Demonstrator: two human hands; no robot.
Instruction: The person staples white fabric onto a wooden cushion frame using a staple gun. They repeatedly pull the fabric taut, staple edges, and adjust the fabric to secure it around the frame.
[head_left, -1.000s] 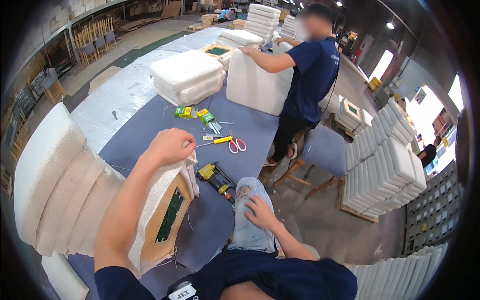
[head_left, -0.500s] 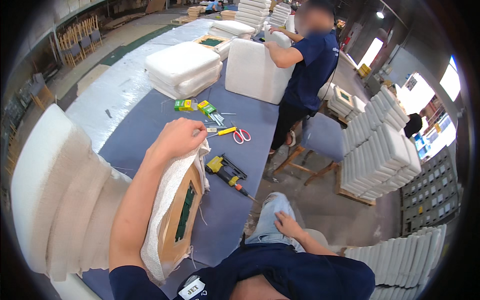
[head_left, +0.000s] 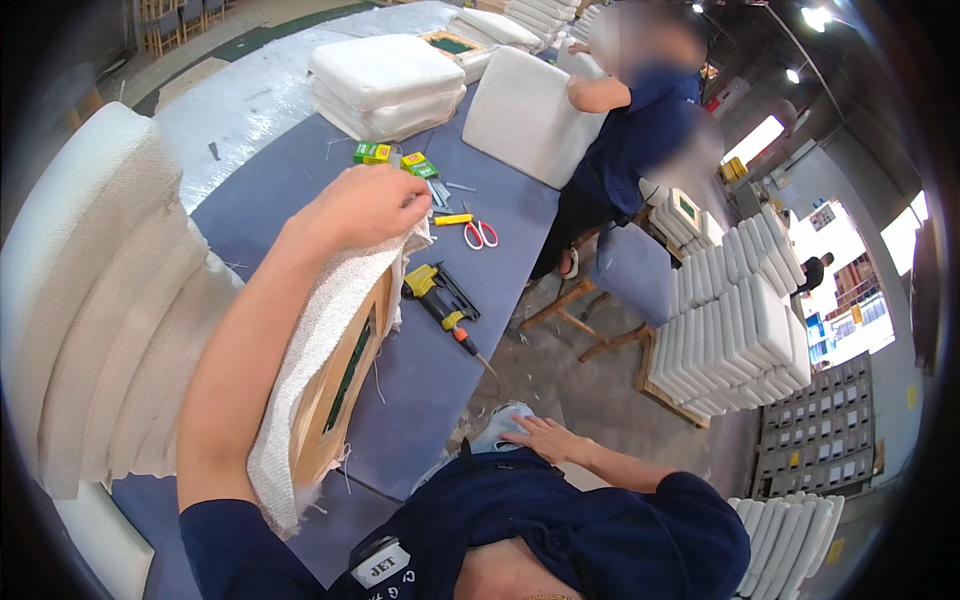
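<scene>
My left hand [head_left: 372,207] is closed over the top edge of a white fabric-covered seat cushion [head_left: 277,430]. The cushion stands on its side along my forearm, and its wooden frame [head_left: 322,408] with a dark green middle faces right. Frayed fabric and loose threads hang from its edge. On my jeans at the thigh rests my right hand [head_left: 545,440], fingers spread and holding nothing. Beside the cushion, a yellow and black staple gun [head_left: 438,297] lies on the blue-grey table, its hose running off the edge. Red-handled scissors [head_left: 480,234] and a yellow-handled tool [head_left: 453,219] lie beyond it.
A tall stack of white cushions [head_left: 95,300] rises at my left. Small green and yellow boxes [head_left: 418,165] and staple strips [head_left: 440,193] sit before more cushions [head_left: 385,85]. A co-worker [head_left: 630,150] handles an upright cushion [head_left: 530,115]. A stool [head_left: 630,270] and cushion piles [head_left: 735,330] stand right.
My view has shifted, with the table items and the stool sitting differently in it. My right hand has slid back along the thigh toward my waist, fingers wider. The left hand keeps its hold. The co-worker leans lower.
</scene>
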